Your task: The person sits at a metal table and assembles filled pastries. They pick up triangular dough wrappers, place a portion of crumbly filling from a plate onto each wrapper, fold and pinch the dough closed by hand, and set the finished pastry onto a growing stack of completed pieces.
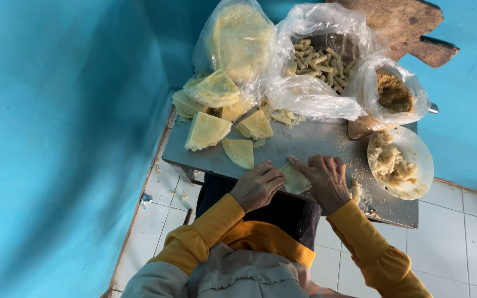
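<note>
Both my hands rest on a pale yellow wrapper sheet (pixel 293 179) at the near edge of a small metal table (pixel 316 144). My left hand (pixel 256 185) presses its left side with fingers curled. My right hand (pixel 325 181) lies on its right side, fingers bent over the wrapper. Several more triangular wrapper pieces (pixel 207 130) lie at the table's left, one (pixel 239 152) just beyond my left hand. A white bowl (pixel 415 149) of pale mashed filling (pixel 388 161) sits to the right of my right hand.
Clear plastic bags stand at the back: one with round wrapper sheets (pixel 237 36), one with rolled sticks (pixel 322 63), one with brown crumbs (pixel 394 92). A wooden board (pixel 404 25) leans on the blue wall (pixel 56 138). White floor tiles (pixel 454 232) surround the table.
</note>
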